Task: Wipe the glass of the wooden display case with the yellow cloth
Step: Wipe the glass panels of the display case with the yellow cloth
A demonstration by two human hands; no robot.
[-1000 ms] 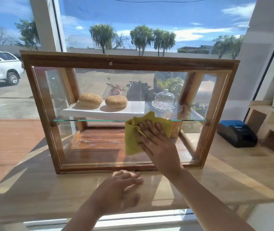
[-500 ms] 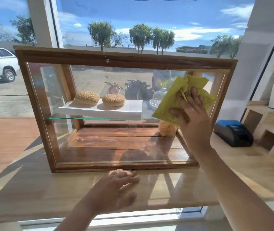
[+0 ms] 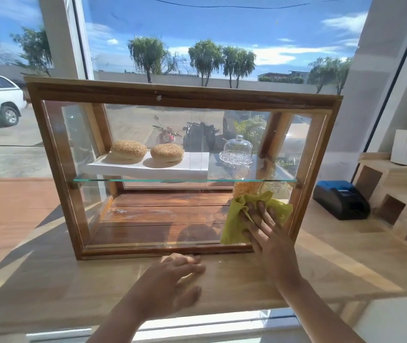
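Observation:
The wooden display case (image 3: pixel 180 94) stands on a wooden counter, its front glass (image 3: pixel 148 214) facing me. My right hand (image 3: pixel 268 233) presses the yellow cloth (image 3: pixel 233 224) flat against the lower right corner of the front glass, fingers spread over the cloth. My left hand (image 3: pixel 170 280) rests palm down on the counter just in front of the case's bottom frame, holding nothing. Inside, a glass shelf (image 3: pixel 148 180) carries a white tray with two sesame buns (image 3: pixel 128 149) and a small glass dome (image 3: pixel 238 149).
A black and blue receipt printer (image 3: pixel 341 199) sits on the counter (image 3: pixel 61 280) to the right of the case. Light wooden cubby shelves (image 3: pixel 395 201) with a white pot stand at the far right. A large window lies behind the case.
My right hand swept the cloth from the lower middle of the glass up to the upper right, then down to the lower right corner. My left hand has stayed on the counter.

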